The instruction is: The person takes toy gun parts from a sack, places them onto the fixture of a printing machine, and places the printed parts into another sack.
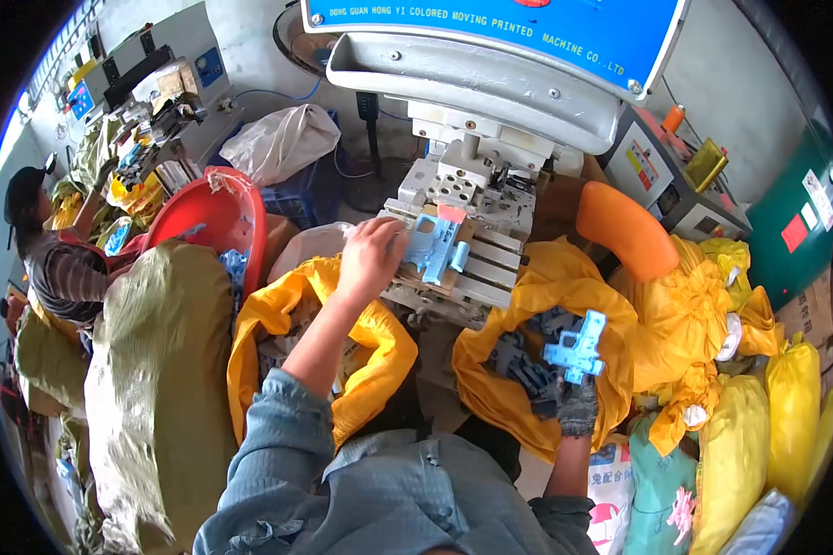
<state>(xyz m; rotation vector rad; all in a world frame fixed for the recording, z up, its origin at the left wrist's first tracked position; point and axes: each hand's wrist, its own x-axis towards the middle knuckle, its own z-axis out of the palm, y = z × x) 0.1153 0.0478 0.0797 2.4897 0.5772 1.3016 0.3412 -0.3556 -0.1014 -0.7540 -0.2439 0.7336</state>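
At the work position, a light-blue toy-gun piece (432,250), lying on its side atop a slatted machine bed (492,268). Close by its left edge, the bare left hand (372,257), fingers bent and drawn together; impossible to tell whether pinching the piece or just touching it. Off to the right, above the mouth of an open yellow bag (472,347) holding bluish pieces (518,359), a second light-blue piece (576,347), gripped from below in the gloved right hand (578,405). Looks like a changeover step, with one piece on the bed and one in hand. Seems to call next for settling or freeing the piece on the bed with the left fingers, while keeping a firm hold on the other. Farther out, another yellow bag (393,347) at left, a thick orange hose (625,231) at right, then a red tub (208,222) and, at far left, a co-worker (65,250) in a striped top.
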